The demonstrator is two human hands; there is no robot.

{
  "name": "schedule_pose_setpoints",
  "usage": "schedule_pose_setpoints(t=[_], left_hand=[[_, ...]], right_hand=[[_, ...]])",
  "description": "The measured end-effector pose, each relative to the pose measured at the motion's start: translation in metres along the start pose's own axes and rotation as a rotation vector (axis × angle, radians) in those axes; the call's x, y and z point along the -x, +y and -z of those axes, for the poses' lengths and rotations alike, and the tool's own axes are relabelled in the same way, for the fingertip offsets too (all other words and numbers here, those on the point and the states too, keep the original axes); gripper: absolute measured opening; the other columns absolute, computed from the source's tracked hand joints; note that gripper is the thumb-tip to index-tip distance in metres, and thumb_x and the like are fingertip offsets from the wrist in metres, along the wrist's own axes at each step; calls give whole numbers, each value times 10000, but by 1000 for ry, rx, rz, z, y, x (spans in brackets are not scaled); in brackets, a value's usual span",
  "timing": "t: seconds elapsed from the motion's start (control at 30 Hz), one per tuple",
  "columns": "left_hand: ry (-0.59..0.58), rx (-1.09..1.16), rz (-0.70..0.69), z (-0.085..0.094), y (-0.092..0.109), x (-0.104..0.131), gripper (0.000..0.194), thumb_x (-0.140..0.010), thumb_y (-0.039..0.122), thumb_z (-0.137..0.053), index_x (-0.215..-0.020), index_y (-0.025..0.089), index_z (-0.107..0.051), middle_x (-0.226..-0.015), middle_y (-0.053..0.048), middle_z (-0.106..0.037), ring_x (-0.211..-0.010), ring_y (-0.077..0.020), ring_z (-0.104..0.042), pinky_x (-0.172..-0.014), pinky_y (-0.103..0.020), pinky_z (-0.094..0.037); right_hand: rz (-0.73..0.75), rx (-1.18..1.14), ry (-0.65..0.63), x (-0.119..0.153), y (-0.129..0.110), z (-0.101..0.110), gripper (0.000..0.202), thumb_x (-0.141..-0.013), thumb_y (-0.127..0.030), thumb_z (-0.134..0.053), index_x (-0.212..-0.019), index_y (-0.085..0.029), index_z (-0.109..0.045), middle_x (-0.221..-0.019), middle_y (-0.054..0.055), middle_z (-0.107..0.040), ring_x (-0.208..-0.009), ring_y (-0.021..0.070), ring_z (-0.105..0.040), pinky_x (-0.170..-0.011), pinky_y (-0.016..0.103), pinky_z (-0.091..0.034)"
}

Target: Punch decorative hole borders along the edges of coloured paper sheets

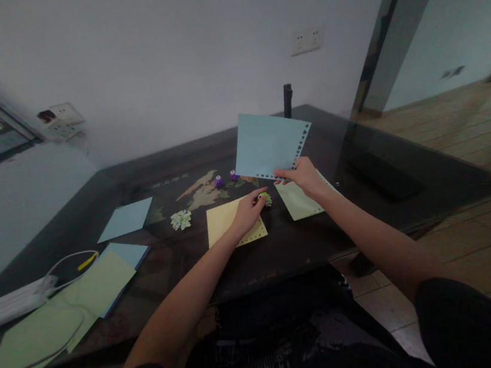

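My right hand (307, 179) pinches a light blue sheet of paper (269, 141) by its lower right corner and holds it up above the table. Small punched holes run along the sheet's right and bottom edges. Fingers of my left hand (249, 210) are closed around a small green and white paper punch (265, 198). Beneath that hand lies a yellow sheet (219, 223) with holes along its edges. A pale green sheet (297, 204), also punched, is on the table below my right hand. Two purple paper punches (219, 181) stand farther back.
A small heap of paper cutouts (181, 219) lies left of the yellow sheet. More blue paper (127, 219) and green paper (104, 281) lie to the left, beside a white power strip (12, 305) with its cable. A dark flat object (380, 175) is at right.
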State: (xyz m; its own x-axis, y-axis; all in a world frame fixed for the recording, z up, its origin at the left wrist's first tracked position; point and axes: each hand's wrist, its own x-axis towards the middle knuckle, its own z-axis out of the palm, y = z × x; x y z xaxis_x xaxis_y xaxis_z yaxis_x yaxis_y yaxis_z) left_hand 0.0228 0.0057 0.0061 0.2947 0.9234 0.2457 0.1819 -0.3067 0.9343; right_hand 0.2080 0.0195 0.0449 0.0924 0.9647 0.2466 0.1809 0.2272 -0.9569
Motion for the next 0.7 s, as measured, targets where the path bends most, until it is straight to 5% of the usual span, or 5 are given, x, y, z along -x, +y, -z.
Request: schedule_pose_setpoints(t=[0.43,0.7], left_hand=[[-19,74,3,4,4,-2,294,-818,440,-570,-966,220,-699,-729,-14,-624,-603,-137,-509,-593,-250,-377],[-54,441,229,13,7,-6,321,-775,449,-628,-976,200,-646,-955,-67,-670,-651,-96,-553,-556,-206,-379]], right_hand=[[-6,-62,-1,-2,0,2,310,-629,-366,-704,-804,-122,-629,-764,116,-696,-555,187,-642,-503,281,-508],[-19,-186,70,-5,0,5,292,-635,-321,-706,-821,-120,-605,-759,101,-687,-531,172,-637,-466,263,-495]])
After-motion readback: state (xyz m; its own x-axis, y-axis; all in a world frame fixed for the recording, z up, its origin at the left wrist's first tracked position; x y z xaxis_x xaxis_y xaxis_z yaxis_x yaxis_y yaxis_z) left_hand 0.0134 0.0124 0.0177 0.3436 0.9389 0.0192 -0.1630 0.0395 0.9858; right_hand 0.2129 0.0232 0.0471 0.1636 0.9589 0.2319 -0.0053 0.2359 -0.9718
